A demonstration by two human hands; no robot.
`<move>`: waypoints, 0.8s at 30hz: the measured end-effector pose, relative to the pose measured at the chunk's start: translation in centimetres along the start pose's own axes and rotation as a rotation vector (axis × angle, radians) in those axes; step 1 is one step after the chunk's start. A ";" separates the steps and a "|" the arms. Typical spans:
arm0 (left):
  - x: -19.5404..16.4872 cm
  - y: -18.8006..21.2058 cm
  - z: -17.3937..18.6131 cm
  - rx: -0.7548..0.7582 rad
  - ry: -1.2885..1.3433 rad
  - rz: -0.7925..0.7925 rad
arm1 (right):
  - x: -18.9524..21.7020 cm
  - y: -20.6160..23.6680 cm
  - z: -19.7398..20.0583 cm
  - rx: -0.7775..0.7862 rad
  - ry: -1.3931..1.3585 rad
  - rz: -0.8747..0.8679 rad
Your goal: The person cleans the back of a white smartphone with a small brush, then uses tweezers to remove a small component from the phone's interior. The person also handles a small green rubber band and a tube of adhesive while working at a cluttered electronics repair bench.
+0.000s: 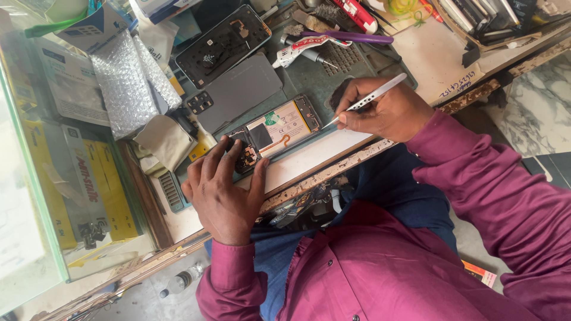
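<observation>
Over on the left there's a sheet of bubble wrap and a folded beige cloth near the bench edge. Your left hand is spread out, fingers apart, fingertips pressing down on the near end of the opened smartphone, which lies flat on the green work mat with its battery and board exposed. Just behind it sits the grey back cover and another phone frame. Your right hand has its fingers pinched together on the silver tweezers, tip touching the phone's far end. A screwdriver lies farther back.
</observation>
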State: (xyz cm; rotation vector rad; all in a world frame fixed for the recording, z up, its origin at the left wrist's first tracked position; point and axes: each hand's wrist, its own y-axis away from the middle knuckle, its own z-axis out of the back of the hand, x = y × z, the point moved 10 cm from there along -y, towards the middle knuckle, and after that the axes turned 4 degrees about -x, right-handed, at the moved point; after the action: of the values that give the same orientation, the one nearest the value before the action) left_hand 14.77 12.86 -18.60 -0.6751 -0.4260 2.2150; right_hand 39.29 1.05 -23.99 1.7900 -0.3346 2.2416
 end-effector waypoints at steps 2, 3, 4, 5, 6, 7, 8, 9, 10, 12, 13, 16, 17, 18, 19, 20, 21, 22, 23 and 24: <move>0.1 0.0 -0.1 0.005 0.002 0.007 | -0.3 -0.2 0.2 -0.001 0.060 -0.048; 0.2 0.0 -0.1 0.012 0.002 0.013 | -0.5 -0.3 0.2 -0.001 0.089 -0.072; 0.2 0.0 -0.2 0.019 0.002 0.018 | -0.4 -0.4 0.1 0.009 0.073 -0.067; 0.2 0.0 -0.1 0.015 0.003 0.015 | -0.4 -0.5 -0.1 0.017 0.058 -0.062; 0.1 0.0 -0.1 0.012 0.006 0.012 | -0.4 -0.6 -0.2 0.024 0.043 -0.058; 0.1 -0.1 -0.1 0.010 0.009 0.008 | -0.4 -0.6 -0.3 0.028 0.016 -0.050; 0.0 0.0 -0.1 0.006 0.005 0.004 | -0.4 -0.6 -0.4 0.031 -0.011 -0.043; -0.1 0.0 0.0 0.001 0.001 0.000 | -0.4 -0.5 -0.4 0.035 -0.037 -0.035; -0.1 0.0 0.0 -0.006 -0.005 -0.004 | -0.3 -0.4 -0.2 0.013 -0.049 -0.019; 0.1 0.0 0.0 0.006 0.005 0.010 | -0.2 0.0 -0.1 -0.024 -0.078 0.010; 0.2 0.0 -0.1 0.013 0.011 0.017 | -0.4 0.1 0.0 -0.034 -0.056 0.004; 0.0 0.0 0.1 -0.002 0.001 -0.002 | -0.7 0.4 0.1 -0.058 0.011 -0.007; 0.0 0.0 0.1 -0.001 0.001 -0.003 | -0.6 0.4 0.1 -0.058 0.035 -0.002; 0.0 0.0 0.1 -0.002 0.001 -0.003 | -0.6 0.4 0.2 -0.057 0.060 0.005; 0.0 0.0 0.1 -0.003 -0.001 -0.003 | -0.3 0.4 0.1 -0.049 0.073 0.027; 0.0 0.0 0.1 -0.005 -0.003 -0.003 | -0.1 0.4 0.1 -0.042 0.086 0.049; 0.0 0.0 0.1 -0.005 -0.004 -0.003 | 0.1 0.4 0.0 -0.033 0.100 0.070; -0.1 0.0 0.1 -0.005 -0.006 -0.003 | 0.1 0.4 -0.1 -0.018 0.108 0.080; 0.0 0.0 0.1 -0.004 -0.003 -0.003 | 0.2 0.4 -0.3 -0.003 0.114 0.091; 0.0 0.0 0.1 -0.002 -0.001 -0.003 | 0.3 0.4 -0.4 0.012 0.121 0.102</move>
State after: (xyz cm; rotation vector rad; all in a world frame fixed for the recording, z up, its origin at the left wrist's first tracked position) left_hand 14.68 12.79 -18.50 -0.6737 -0.4301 2.2123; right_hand 38.76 0.83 -23.80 1.6688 -0.3975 2.4142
